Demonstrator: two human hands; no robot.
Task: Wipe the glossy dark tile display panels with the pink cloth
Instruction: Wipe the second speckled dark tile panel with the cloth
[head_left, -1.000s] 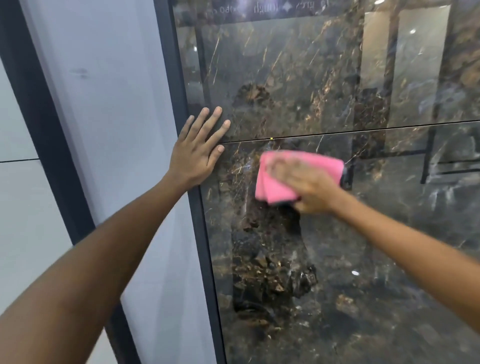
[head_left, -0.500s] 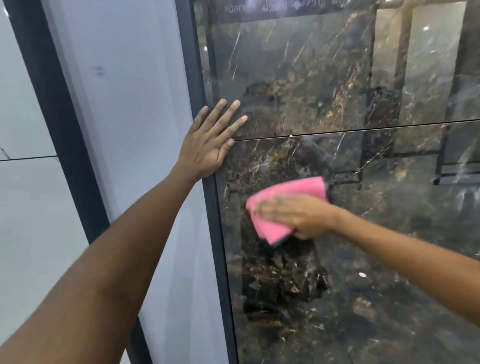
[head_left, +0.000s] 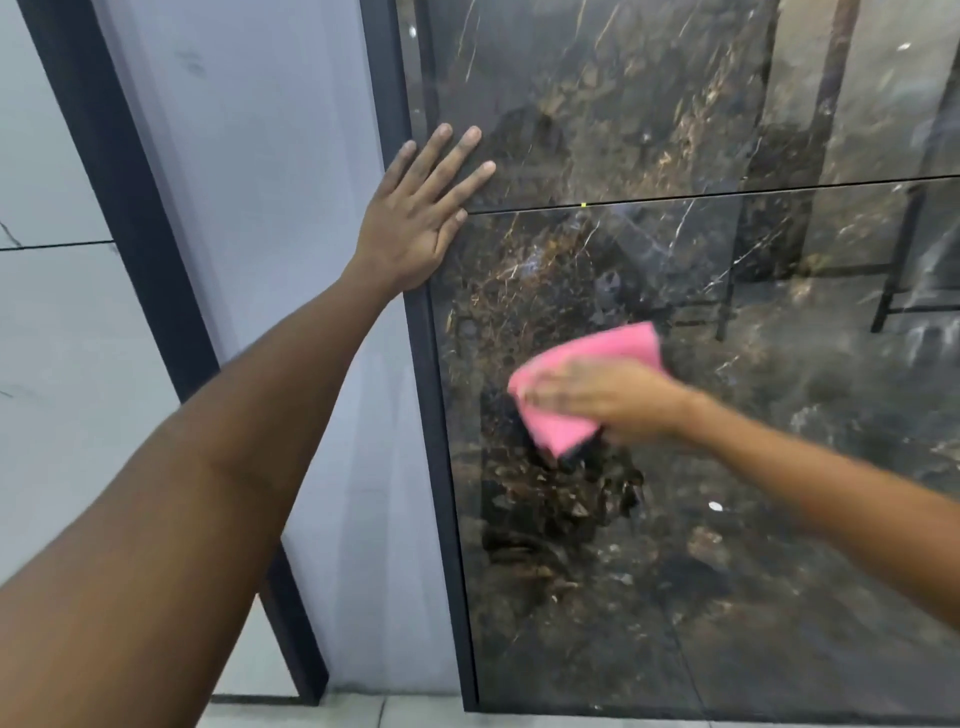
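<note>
Right hand (head_left: 608, 397), blurred, fingers laid flat, presses folded pink cloth (head_left: 582, 384) against glossy dark marble-look tile panel (head_left: 675, 571), below panel's horizontal seam (head_left: 727, 195). Left hand (head_left: 415, 218) flat, fingers spread, on panel's left edge at seam, holding nothing.

Even, fairly bright light is filling the view; the glossy dark tile panel (head_left: 675, 571) is mirroring pale reflections, and the right hand (head_left: 608, 400) and pink cloth (head_left: 587, 364) are blurring with motion.
</note>
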